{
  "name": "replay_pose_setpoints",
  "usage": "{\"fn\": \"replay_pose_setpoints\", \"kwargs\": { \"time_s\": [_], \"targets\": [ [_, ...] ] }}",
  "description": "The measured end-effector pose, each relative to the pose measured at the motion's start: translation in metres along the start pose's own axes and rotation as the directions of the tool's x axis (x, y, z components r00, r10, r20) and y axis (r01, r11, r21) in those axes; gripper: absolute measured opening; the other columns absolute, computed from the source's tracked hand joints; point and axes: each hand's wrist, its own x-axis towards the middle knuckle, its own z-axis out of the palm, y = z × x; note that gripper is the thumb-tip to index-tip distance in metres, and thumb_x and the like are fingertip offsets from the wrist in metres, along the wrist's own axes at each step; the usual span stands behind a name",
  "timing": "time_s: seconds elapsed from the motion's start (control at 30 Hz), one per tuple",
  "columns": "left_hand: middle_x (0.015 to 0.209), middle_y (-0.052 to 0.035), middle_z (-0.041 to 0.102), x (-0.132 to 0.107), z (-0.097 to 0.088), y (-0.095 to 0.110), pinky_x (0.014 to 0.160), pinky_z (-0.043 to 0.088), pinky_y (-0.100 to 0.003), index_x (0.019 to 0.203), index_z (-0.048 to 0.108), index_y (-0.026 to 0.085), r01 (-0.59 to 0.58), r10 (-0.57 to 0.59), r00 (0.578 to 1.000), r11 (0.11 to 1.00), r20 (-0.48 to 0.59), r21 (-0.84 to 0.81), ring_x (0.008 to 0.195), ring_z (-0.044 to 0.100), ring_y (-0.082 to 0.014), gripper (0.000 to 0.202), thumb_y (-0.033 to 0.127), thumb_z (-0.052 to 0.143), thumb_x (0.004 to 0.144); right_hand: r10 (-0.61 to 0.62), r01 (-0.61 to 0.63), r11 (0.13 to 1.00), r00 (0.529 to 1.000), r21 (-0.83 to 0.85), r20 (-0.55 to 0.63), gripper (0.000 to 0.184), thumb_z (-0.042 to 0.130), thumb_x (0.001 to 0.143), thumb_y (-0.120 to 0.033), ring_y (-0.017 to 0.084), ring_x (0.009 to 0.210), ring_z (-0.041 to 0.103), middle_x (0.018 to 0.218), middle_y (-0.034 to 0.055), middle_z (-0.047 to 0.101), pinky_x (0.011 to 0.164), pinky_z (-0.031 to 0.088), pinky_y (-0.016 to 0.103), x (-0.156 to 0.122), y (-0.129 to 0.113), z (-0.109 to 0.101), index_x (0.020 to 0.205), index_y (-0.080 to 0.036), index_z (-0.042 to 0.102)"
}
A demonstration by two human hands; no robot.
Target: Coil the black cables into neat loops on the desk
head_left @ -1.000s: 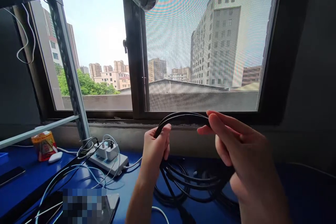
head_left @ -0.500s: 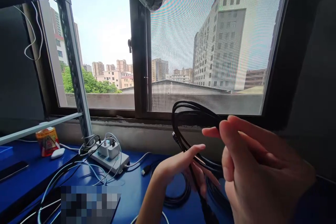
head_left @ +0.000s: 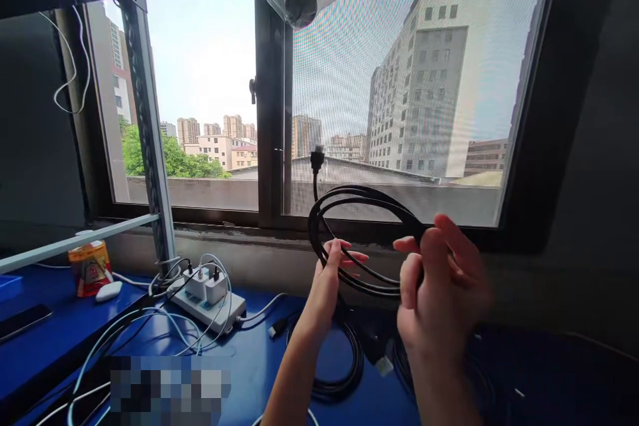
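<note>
A coiled black HDMI cable (head_left: 372,192) is held up in front of the window, its loops between my two hands. My right hand (head_left: 439,279) pinches the bundled strands at the coil's right side, thumb against fingers. At the left side of the coil, my left hand (head_left: 329,273) closes loosely round the lower strands, its fingertips showing past the cable. One plug (head_left: 317,158) sticks up above the loops. Another plug (head_left: 384,365) hangs low between my forearms, over the blue table (head_left: 249,373).
Coiled black cables (head_left: 349,379) lie on the table beneath my hands. Further left are a white power strip (head_left: 210,306) with chargers, tangled light cables (head_left: 144,313), an orange packet (head_left: 90,266) and a phone (head_left: 22,323). A metal shelf post (head_left: 144,113) rises before the window.
The coil has shifted slightly left, and one plug now stands above it. My left hand has moved up onto the loops. My right hand has drawn away from the camera, still pinching the cable.
</note>
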Motion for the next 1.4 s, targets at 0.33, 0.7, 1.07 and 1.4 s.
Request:
{"fn": "replay_pose_setpoints", "kwargs": {
  "time_s": [0.33, 0.7, 1.07, 1.4],
  "targets": [
    [0.039, 0.0118, 0.030, -0.005, -0.003, 0.018, 0.048, 0.043, -0.023, 0.077, 0.045, 0.019, -0.231, 0.231, 0.965, 0.973, -0.121, 0.008, 0.041, 0.057, -0.0149, 0.064, 0.082, 0.049, 0.063, 0.301, -0.301, 0.953, 0.954, -0.031, -0.010, 0.061, 0.071, 0.062, -0.061, 0.000, 0.032, 0.034, 0.071, 0.0025, 0.067, 0.033, 0.022, 0.016, 0.011, 0.029, -0.004, 0.103, -0.015, 0.066],
    [0.035, 0.0117, 0.031, -0.014, -0.010, 0.033, 0.029, 0.028, -0.018, 0.075, 0.051, 0.018, -0.291, 0.309, 0.947, 0.939, -0.082, 0.181, 0.026, 0.038, -0.0088, 0.052, 0.069, 0.057, 0.067, 0.022, 0.038, 0.903, 0.991, -0.429, 0.133, 0.047, 0.064, 0.074, -0.051, 0.003, 0.047, 0.044, 0.099, 0.0084, 0.065, 0.044, 0.042, 0.020, 0.009, 0.029, -0.004, 0.107, -0.017, 0.067],
    [0.030, 0.0113, 0.029, -0.035, -0.019, 0.058, 0.028, 0.023, -0.016, 0.079, 0.056, 0.016, -0.294, 0.299, 0.954, 0.901, 0.034, 0.318, 0.024, 0.032, -0.0071, 0.040, 0.055, 0.054, 0.076, -0.183, 0.370, 0.823, 0.891, -0.431, 0.415, 0.035, 0.064, 0.079, -0.042, 0.003, 0.049, 0.046, 0.092, 0.0021, 0.065, 0.039, 0.038, 0.014, 0.008, 0.020, -0.008, 0.109, -0.025, 0.067],
    [0.032, 0.0099, 0.031, -0.033, -0.016, 0.056, 0.027, 0.022, -0.015, 0.070, 0.053, 0.017, -0.239, 0.232, 0.971, 0.922, 0.059, 0.305, 0.024, 0.032, -0.0063, 0.041, 0.058, 0.057, 0.073, -0.099, 0.265, 0.886, 0.910, -0.380, 0.403, 0.023, 0.064, 0.078, -0.039, 0.002, 0.041, 0.039, 0.071, -0.0007, 0.064, 0.037, 0.034, 0.014, 0.013, 0.012, -0.010, 0.092, -0.022, 0.073]
  ]
}}
